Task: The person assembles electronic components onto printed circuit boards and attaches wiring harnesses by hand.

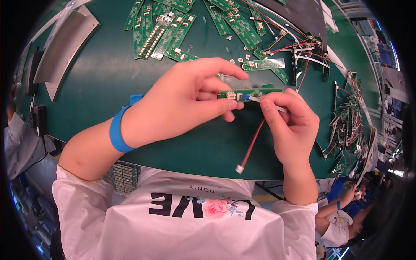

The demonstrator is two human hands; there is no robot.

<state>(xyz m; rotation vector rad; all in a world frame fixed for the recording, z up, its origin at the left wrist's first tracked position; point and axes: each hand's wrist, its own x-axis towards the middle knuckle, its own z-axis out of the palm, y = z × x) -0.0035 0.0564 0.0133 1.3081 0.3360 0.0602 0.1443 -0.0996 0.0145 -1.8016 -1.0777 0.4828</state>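
Observation:
My left hand, with a blue strap on its wrist, pinches the left end of a narrow green circuit board between thumb and fingers. Two small connectors sit near that end, the larger one a white socket. My right hand is closed on a white flat ribbon cable, whose blue tip lies at the smaller connector. Whether the tip is seated in it, I cannot tell. A red and black wire lead hangs below the right hand, ending in a white plug.
Several green boards lie piled at the back of the green table. Boards with wires attached lie at the back right, and a wired heap is at the right edge. A bent grey panel stands left. Another person is at lower right.

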